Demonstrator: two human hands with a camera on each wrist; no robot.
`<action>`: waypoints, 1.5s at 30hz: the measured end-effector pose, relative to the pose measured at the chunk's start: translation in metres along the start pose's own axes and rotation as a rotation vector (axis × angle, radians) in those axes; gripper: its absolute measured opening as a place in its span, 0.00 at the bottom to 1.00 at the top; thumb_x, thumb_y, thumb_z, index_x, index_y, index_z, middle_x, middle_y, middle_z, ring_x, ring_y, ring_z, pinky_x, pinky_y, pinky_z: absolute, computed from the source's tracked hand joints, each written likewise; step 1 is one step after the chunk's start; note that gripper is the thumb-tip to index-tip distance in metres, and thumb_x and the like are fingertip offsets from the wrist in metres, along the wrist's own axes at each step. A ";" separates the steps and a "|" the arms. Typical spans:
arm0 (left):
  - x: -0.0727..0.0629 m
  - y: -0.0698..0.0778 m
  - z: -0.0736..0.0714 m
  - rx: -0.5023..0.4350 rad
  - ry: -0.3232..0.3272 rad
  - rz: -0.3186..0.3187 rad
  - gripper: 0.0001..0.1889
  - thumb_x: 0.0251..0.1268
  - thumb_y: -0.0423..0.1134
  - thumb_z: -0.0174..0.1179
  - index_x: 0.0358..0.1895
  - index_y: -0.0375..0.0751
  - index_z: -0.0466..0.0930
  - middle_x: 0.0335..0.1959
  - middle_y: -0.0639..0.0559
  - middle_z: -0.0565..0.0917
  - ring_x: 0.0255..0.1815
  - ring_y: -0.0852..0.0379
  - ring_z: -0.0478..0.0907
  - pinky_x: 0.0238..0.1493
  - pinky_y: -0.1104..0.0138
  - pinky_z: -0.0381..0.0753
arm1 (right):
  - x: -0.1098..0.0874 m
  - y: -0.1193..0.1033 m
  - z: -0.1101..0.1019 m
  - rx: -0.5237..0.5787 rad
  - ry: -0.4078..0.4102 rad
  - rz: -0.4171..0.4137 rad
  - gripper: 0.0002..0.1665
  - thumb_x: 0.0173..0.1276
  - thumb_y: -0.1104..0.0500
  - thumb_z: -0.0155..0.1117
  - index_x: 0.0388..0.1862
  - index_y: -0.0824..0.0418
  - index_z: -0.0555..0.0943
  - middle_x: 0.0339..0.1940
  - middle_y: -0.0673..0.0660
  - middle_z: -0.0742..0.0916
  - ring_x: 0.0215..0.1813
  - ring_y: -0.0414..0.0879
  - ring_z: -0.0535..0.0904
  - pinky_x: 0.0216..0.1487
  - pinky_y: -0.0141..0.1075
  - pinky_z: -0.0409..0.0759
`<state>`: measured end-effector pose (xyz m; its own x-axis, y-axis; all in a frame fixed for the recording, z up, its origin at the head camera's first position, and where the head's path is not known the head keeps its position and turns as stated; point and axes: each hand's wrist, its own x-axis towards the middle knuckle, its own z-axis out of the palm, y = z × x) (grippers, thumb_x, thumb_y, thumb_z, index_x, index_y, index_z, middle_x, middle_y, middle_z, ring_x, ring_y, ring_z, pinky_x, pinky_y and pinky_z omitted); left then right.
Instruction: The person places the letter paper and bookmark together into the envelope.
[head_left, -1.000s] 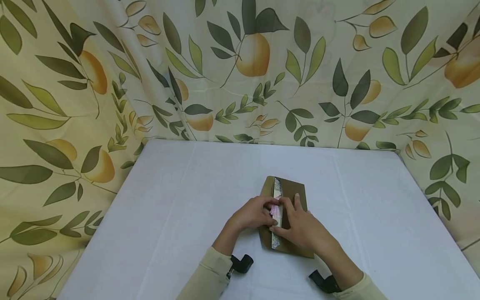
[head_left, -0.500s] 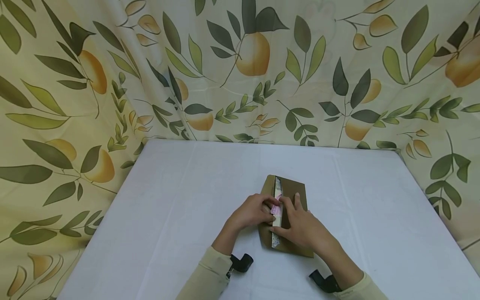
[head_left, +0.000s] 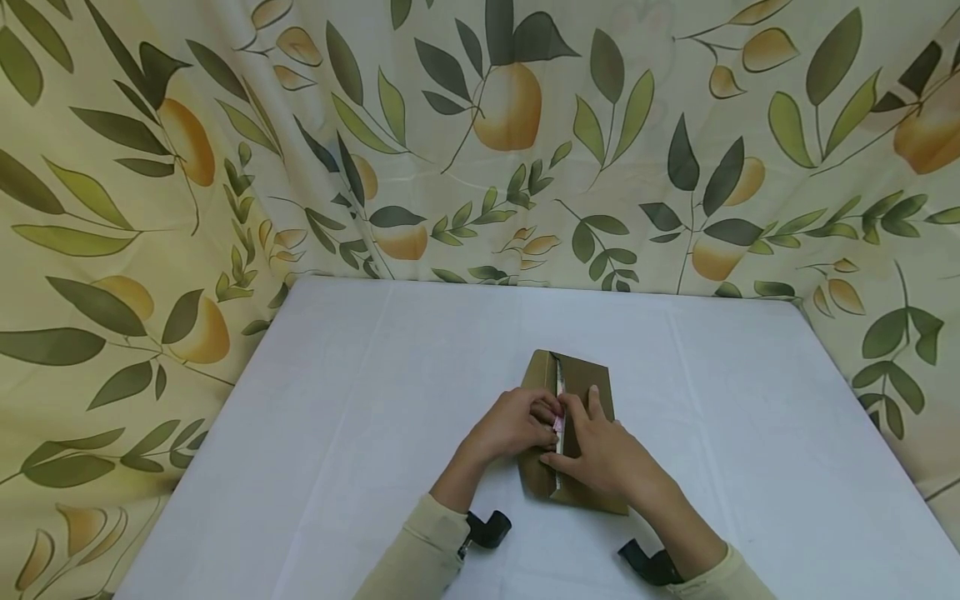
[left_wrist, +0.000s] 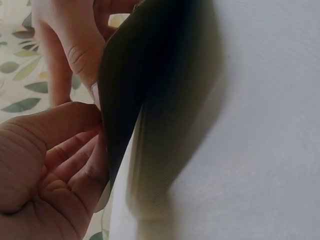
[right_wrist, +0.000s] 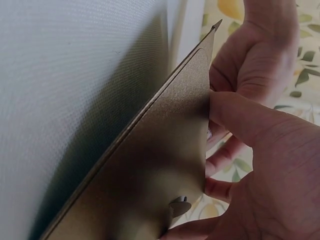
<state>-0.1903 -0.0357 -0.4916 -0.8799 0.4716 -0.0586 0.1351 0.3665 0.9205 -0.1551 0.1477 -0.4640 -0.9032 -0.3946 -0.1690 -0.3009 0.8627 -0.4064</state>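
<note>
In the head view a brown envelope stands tilted with its opening and flap to the left. A thin strip of a pale patterned card shows along the opening, with a pink bit at its middle; the rest is hidden inside. My left hand has its bent fingers and thumb on the card's edge at the mouth. My right hand holds the envelope's body, thumb and index finger at the opening's edge. The right wrist view shows that hand's thumb and fingers at the edge of the brown envelope.
A small round button sits on the envelope's face. Beneath lies a table with a white cloth. A curtain with fruit and leaves hangs behind and at the sides. A black wrist camera sits below the left hand.
The card has slid rightward into the envelope, so its visible strip is narrower and less pink shows. My left fingers moved slightly right with it; my right hand stayed in place.
</note>
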 end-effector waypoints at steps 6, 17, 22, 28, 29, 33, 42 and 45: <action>0.001 -0.001 0.003 0.011 0.003 0.016 0.13 0.57 0.23 0.73 0.42 0.37 0.82 0.37 0.50 0.89 0.38 0.65 0.84 0.42 0.70 0.80 | 0.001 0.001 0.001 0.003 0.000 -0.014 0.54 0.67 0.37 0.72 0.78 0.64 0.58 0.73 0.89 0.54 0.47 0.77 0.82 0.57 0.72 0.71; -0.001 0.001 -0.007 0.111 0.036 0.023 0.14 0.58 0.23 0.73 0.43 0.38 0.81 0.36 0.50 0.85 0.36 0.61 0.80 0.38 0.70 0.78 | 0.000 -0.002 0.002 -0.020 -0.016 0.012 0.53 0.68 0.37 0.70 0.81 0.59 0.60 0.74 0.88 0.55 0.51 0.87 0.75 0.50 0.73 0.74; -0.004 -0.002 -0.021 0.113 0.087 0.014 0.13 0.59 0.24 0.72 0.44 0.39 0.82 0.39 0.50 0.85 0.35 0.60 0.80 0.37 0.69 0.79 | 0.000 -0.005 0.005 -0.057 0.006 0.035 0.51 0.67 0.36 0.71 0.80 0.55 0.62 0.74 0.87 0.56 0.54 0.91 0.71 0.42 0.70 0.78; -0.008 -0.009 -0.037 0.099 0.140 -0.025 0.11 0.60 0.25 0.71 0.44 0.38 0.82 0.41 0.49 0.85 0.31 0.61 0.81 0.31 0.68 0.79 | 0.000 -0.008 0.011 -0.106 0.026 0.057 0.49 0.67 0.36 0.71 0.79 0.54 0.65 0.74 0.87 0.58 0.55 0.91 0.70 0.37 0.67 0.80; -0.009 -0.010 -0.039 0.107 0.142 -0.035 0.11 0.61 0.25 0.71 0.44 0.38 0.83 0.41 0.49 0.85 0.31 0.61 0.81 0.31 0.68 0.78 | 0.000 -0.008 0.013 -0.114 0.029 0.060 0.49 0.66 0.36 0.72 0.78 0.54 0.65 0.74 0.87 0.58 0.55 0.91 0.70 0.35 0.66 0.80; -0.011 -0.012 -0.041 0.178 0.119 -0.074 0.10 0.62 0.29 0.71 0.44 0.38 0.83 0.41 0.50 0.85 0.36 0.57 0.80 0.37 0.65 0.78 | 0.001 -0.008 0.019 -0.152 0.041 0.062 0.47 0.66 0.37 0.72 0.78 0.52 0.67 0.74 0.86 0.60 0.55 0.89 0.71 0.31 0.60 0.80; -0.011 -0.012 -0.038 0.141 0.083 -0.147 0.13 0.61 0.29 0.72 0.46 0.37 0.81 0.42 0.47 0.84 0.32 0.54 0.85 0.41 0.63 0.81 | -0.005 -0.010 0.020 -0.212 0.084 0.018 0.36 0.79 0.47 0.61 0.79 0.58 0.66 0.70 0.87 0.66 0.54 0.92 0.70 0.37 0.68 0.81; -0.010 -0.012 -0.037 0.162 0.082 -0.120 0.14 0.59 0.27 0.74 0.46 0.39 0.81 0.42 0.48 0.85 0.37 0.55 0.84 0.42 0.63 0.80 | -0.005 -0.009 0.019 -0.245 0.094 -0.001 0.31 0.77 0.55 0.64 0.74 0.63 0.69 0.66 0.86 0.70 0.51 0.91 0.73 0.35 0.68 0.81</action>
<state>-0.2005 -0.0744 -0.4872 -0.9273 0.3524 -0.1265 0.0928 0.5437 0.8342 -0.1416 0.1360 -0.4764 -0.9237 -0.3747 -0.0802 -0.3570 0.9175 -0.1751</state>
